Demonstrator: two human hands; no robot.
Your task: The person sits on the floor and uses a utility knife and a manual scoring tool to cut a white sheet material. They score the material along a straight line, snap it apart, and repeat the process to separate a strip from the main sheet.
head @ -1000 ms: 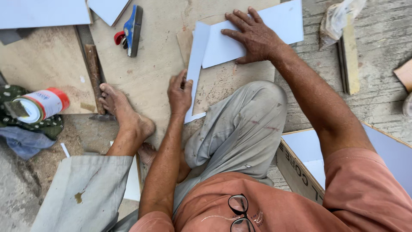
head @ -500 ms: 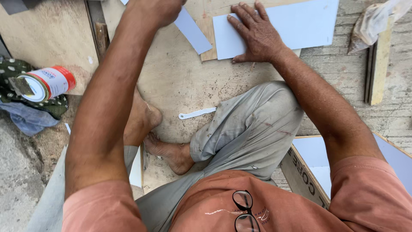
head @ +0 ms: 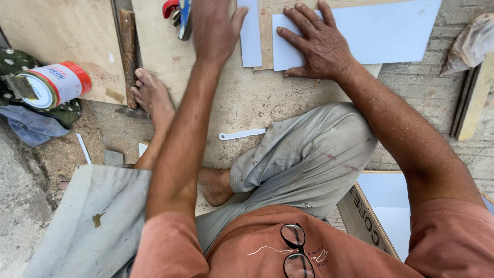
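My right hand (head: 319, 44) lies flat with fingers spread on a pale blue-white sheet (head: 386, 33), which rests on a plywood board (head: 247, 98). My left hand (head: 213, 31) reaches forward over the board with fingers apart and nothing in it. It hovers between a red and blue hand tool (head: 177, 13) and a narrow strip (head: 250, 36) of the same pale sheet. The strip lies just left of the sheet, with my left thumb close to it. A small curved white offcut (head: 242, 135) lies by my bent knee.
A wooden-handled hammer (head: 128, 56) lies beside my bare foot (head: 152, 95). A red and white can (head: 54, 85) rests on cloth at the left. A cardboard box (head: 370, 216) with white panels stands at the right. Wooden slats (head: 471, 103) and a bundled cloth (head: 476, 41) lie far right.
My left hand left the sheet's edge near my knee, carried the narrow strip forward, and now the strip lies beside the sheet. My right hand stayed pressed on the sheet.
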